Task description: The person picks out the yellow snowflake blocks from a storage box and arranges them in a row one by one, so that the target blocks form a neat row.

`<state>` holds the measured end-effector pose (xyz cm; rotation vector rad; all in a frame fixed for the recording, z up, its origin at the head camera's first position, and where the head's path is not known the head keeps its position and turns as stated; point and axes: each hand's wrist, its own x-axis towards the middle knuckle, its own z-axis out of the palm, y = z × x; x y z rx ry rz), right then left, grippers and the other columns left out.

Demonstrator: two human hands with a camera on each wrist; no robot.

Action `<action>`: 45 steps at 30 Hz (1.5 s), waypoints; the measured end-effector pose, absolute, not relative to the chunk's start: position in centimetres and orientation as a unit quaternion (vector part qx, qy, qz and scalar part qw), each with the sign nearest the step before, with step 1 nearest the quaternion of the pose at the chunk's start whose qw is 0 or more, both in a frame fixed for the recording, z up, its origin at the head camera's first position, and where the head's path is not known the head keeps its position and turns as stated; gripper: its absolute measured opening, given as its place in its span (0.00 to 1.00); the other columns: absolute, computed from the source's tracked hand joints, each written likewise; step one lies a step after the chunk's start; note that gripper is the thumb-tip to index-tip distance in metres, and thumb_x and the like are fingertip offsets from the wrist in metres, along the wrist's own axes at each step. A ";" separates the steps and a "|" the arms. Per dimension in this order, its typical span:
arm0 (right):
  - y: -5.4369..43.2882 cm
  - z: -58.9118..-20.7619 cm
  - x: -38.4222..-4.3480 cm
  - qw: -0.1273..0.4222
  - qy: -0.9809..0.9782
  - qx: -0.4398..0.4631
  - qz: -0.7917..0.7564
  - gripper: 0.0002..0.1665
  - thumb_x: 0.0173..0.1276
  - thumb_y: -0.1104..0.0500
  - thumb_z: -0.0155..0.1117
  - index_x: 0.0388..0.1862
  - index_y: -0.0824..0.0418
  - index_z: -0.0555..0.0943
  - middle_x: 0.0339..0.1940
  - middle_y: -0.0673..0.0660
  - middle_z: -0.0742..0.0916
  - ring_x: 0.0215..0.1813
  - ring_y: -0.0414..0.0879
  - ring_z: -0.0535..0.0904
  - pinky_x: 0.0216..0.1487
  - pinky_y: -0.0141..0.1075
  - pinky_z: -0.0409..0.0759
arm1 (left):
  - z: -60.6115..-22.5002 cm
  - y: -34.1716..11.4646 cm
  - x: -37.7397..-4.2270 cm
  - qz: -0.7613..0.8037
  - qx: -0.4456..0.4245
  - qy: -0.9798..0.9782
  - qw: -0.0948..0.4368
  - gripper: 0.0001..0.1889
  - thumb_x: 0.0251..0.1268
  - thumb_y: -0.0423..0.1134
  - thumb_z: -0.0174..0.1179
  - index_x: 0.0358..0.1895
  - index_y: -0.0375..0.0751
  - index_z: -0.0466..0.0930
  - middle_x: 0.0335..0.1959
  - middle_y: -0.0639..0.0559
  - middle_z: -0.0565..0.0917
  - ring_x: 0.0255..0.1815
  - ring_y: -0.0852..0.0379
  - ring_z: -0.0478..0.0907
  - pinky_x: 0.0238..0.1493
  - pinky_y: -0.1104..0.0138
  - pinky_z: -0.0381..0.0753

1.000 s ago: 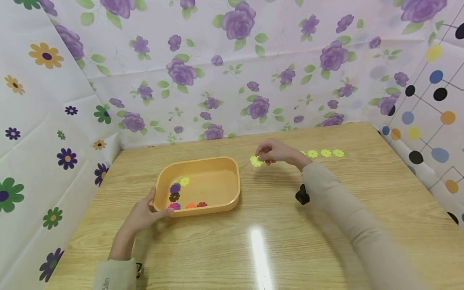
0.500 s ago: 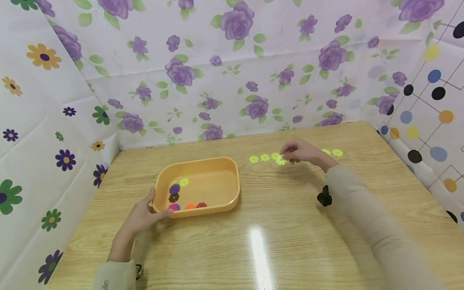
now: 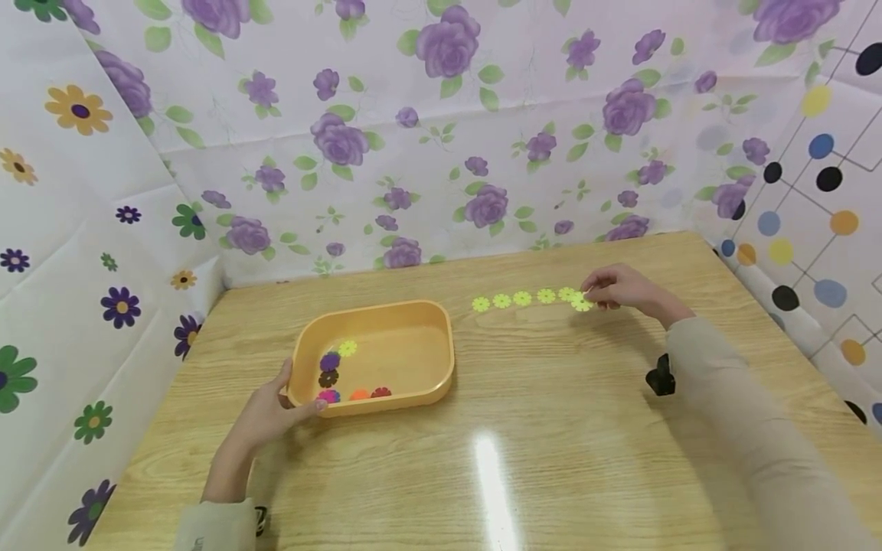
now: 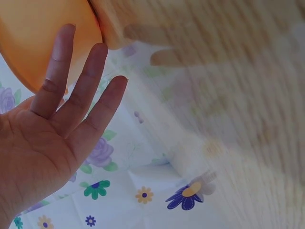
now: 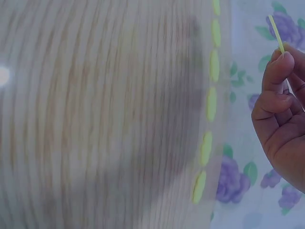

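Observation:
My right hand (image 3: 632,291) pinches a yellow-green flower-shaped plastic disc (image 3: 580,301) between thumb and fingertips, above the table. The right wrist view shows this disc (image 5: 276,33) edge-on. A row of similar discs (image 3: 522,298) lies flat to the hand's left; the hand covers part of the row. My left hand (image 3: 265,409) grips the left end of an orange-yellow plastic basin (image 3: 444,386), its thumb over the front rim. In the left wrist view, three fingers (image 4: 90,76) spread out against or beside the basin wall. Inside the basin lie purple, brown, pink, orange, red and yellow-green discs (image 3: 347,348).
The wooden table (image 3: 551,459) ends at a floral cloth (image 3: 427,191) at the back, with patterned cloths at both sides. A bright light reflection (image 3: 492,490) lies on the tabletop. A black device (image 3: 661,376) sits at the right wrist.
My right hand has moved rightward along the row, carrying the pinched disc and uncovering the discs on the left. The left hand still grips the basin in the same place.

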<state>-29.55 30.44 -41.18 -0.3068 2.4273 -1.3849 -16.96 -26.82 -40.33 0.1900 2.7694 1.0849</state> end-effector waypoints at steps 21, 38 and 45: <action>38.9 -41.0 -28.7 0.109 0.871 0.017 -0.479 0.26 0.66 0.53 0.58 0.55 0.71 0.71 0.30 0.52 0.82 0.31 0.46 0.77 0.30 0.38 0.74 | -40.4 -27.0 -16.5 0.378 0.049 0.921 0.087 0.54 0.52 0.48 0.66 0.70 0.29 0.36 0.30 0.44 0.81 0.26 0.51 0.77 0.24 0.68 0.69; 40.4 -42.8 -28.4 0.073 0.822 0.146 -0.546 0.07 0.65 0.63 0.56 0.40 0.63 0.78 0.22 0.45 0.82 0.25 0.38 0.77 0.28 0.34 0.74 | -40.3 -26.9 -16.8 0.363 0.052 0.925 0.098 0.54 0.53 0.48 0.66 0.69 0.28 0.35 0.21 0.46 0.82 0.22 0.52 0.77 0.25 0.68 0.71; 40.8 -44.2 -28.5 0.058 0.801 0.202 -0.561 0.16 0.61 0.64 0.59 0.18 0.46 0.78 0.16 0.44 0.81 0.21 0.36 0.77 0.25 0.32 0.73 | -40.1 -26.8 -16.9 0.360 0.043 0.926 0.108 0.55 0.53 0.50 0.65 0.70 0.28 0.34 0.22 0.47 0.82 0.22 0.53 0.77 0.25 0.68 0.69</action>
